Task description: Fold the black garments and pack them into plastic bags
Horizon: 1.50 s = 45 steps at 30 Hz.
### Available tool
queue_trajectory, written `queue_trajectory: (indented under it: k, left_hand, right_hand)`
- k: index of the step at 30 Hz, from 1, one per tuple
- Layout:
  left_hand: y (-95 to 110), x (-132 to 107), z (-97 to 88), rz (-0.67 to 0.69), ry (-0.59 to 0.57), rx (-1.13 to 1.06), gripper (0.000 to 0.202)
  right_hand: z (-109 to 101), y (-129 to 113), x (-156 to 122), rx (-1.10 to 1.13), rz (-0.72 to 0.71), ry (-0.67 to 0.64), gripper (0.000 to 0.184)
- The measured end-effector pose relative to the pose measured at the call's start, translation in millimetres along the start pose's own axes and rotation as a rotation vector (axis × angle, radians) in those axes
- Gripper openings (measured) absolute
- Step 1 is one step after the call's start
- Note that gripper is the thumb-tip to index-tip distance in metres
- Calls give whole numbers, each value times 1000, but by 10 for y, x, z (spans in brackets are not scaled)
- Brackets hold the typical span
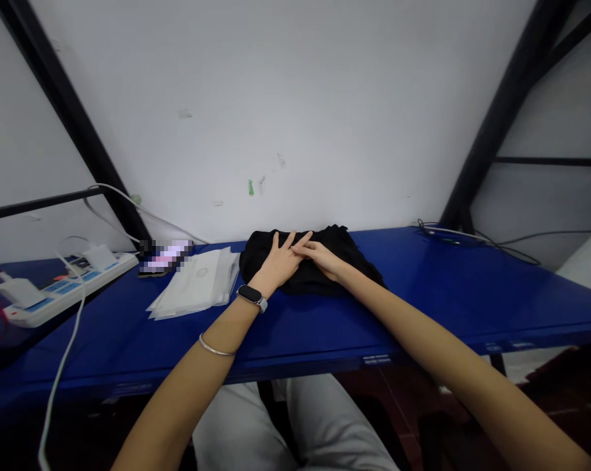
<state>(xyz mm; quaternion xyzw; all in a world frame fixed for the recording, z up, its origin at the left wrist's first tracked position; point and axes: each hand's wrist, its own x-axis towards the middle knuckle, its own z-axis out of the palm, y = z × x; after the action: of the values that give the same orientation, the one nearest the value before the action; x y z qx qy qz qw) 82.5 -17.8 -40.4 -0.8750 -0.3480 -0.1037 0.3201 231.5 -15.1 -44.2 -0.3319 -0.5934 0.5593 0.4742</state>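
A soft black cloth [302,282] lies in a low heap near the middle of the back edge of a blue bench [452,288], against a white wall [324,131]. It looks light and limp, likely to slump rather than hold a shape, so its loose outer edges seem the easiest place to take hold. The left hand [278,260] rests palm down on the cloth, fingers spread, pinching nothing. The right hand [322,256] lies flat on it, fingers closer together, their tips meeting the left hand's fingers. The left forearm [221,327] and right forearm [403,327] angle inward from either side, wrists low. A watch [252,296] and a thin bangle [216,347] circle the left forearm. Toward the bench's left end lie white paper packets [194,284], a blurred phone [165,256] and a power strip [64,288].
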Motion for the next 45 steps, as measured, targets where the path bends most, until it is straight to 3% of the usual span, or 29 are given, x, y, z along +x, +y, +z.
queue_trajectory:
  k: [5, 13, 20, 29, 36, 45]
  left_hand:
    - [-1, -6, 9, 5, 14, 9, 50]
    - [-5, 0, 5, -1, -3, -16, 55]
    - [2, -3, 13, 4, 10, -14, 52]
    - [-1, -3, -12, -3, -11, -15, 54]
    - [1, -2, 3, 4, 1, -2, 51]
    - [-1, -2, -1, 8, -23, -7, 55]
  right_hand:
    - [-16, 0, 8, 27, -21, 4, 16]
    - [26, -4, -2, 9, 25, 14, 26]
    - [-8, 9, 8, 10, -15, 15, 14]
    - [11, 6, 1, 2, 2, 13, 26]
    - [-5, 10, 13, 14, -2, 18, 14]
    - [24, -26, -25, -5, 48, 4, 27]
